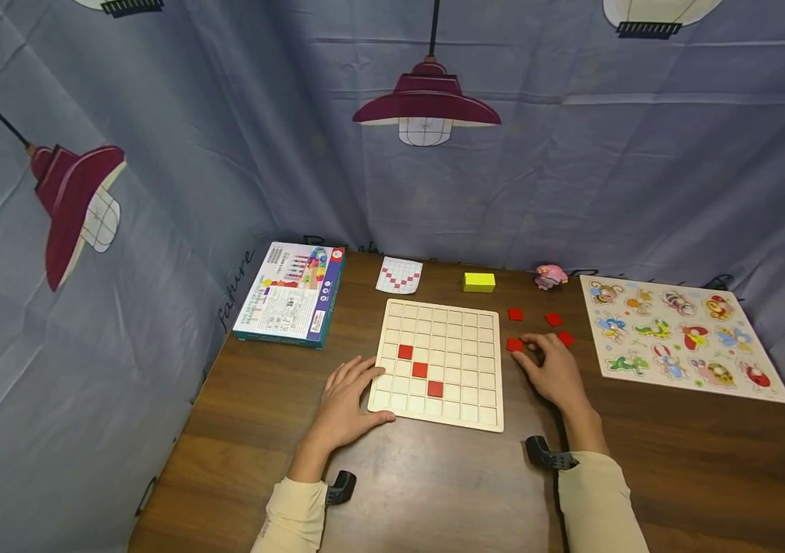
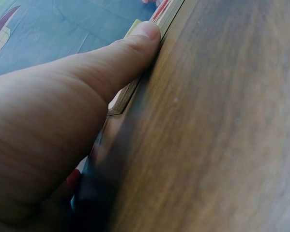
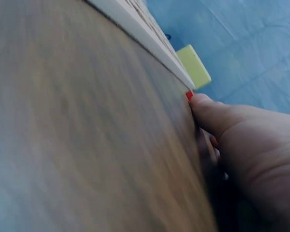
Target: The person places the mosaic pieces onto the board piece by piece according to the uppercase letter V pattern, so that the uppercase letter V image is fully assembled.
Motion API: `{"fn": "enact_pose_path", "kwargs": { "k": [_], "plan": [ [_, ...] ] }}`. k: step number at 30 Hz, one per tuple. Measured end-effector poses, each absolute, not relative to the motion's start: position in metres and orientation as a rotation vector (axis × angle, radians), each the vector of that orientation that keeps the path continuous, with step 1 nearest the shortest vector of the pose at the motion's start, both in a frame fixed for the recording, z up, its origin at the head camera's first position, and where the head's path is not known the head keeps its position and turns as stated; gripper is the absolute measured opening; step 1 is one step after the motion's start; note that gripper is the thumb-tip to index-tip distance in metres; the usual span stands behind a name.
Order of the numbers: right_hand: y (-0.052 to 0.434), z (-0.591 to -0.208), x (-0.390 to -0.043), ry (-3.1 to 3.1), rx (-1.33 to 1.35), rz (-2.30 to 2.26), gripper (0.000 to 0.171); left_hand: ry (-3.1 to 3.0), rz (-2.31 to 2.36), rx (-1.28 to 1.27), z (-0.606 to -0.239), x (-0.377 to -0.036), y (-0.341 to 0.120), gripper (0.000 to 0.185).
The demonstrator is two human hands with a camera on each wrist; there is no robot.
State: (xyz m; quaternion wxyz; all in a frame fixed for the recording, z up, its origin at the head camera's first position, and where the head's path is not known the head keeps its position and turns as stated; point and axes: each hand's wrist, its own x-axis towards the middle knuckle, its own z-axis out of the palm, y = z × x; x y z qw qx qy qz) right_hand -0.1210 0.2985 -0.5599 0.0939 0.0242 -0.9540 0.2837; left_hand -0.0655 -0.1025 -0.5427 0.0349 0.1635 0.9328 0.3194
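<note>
A pale wooden grid board [image 1: 458, 361] lies flat on the table, with three red square tiles in a diagonal line, one being the middle tile [image 1: 419, 370]. At its lower left corner my left hand [image 1: 346, 411] is spread, fingers at the left edge and thumb on the near edge. The thumb [image 2: 135, 46] also shows against the board's rim [image 2: 121, 100] in the left wrist view. Right of the board, my right hand [image 1: 557, 372] pinches a red tile [image 1: 514, 345] between thumb and fingers. In the right wrist view, that tile [image 3: 189, 95] peeks out past the thumb.
Loose red tiles [image 1: 554, 319] lie around the right hand. Behind the board are a paper grid card [image 1: 399, 275] with a pink V pattern, a yellow block [image 1: 478, 283] and a pink figurine [image 1: 550, 276]. A box [image 1: 289, 296] lies left, an insect picture board [image 1: 686, 338] right.
</note>
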Motion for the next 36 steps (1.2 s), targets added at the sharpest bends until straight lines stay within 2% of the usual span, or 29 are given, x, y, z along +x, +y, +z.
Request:
{"fn": "enact_pose_path", "kwargs": {
  "k": [6, 14, 36],
  "plan": [
    [0.301, -0.559, -0.119, -2.806, 0.124, 0.842, 0.027, 2.872, 0.975, 0.507, -0.543, -0.066, -0.103, 0.079],
    [0.290, -0.566, -0.109, -2.661, 0.160, 0.750, 0.022, 2.869, 0.988, 0.499, -0.545, -0.063, -0.104, 0.079],
    [0.289, -0.563, -0.111, -2.669, 0.115, 0.741, 0.027, 2.875, 0.976, 0.512, -0.543, -0.067, -0.103, 0.078]
  ]
}}
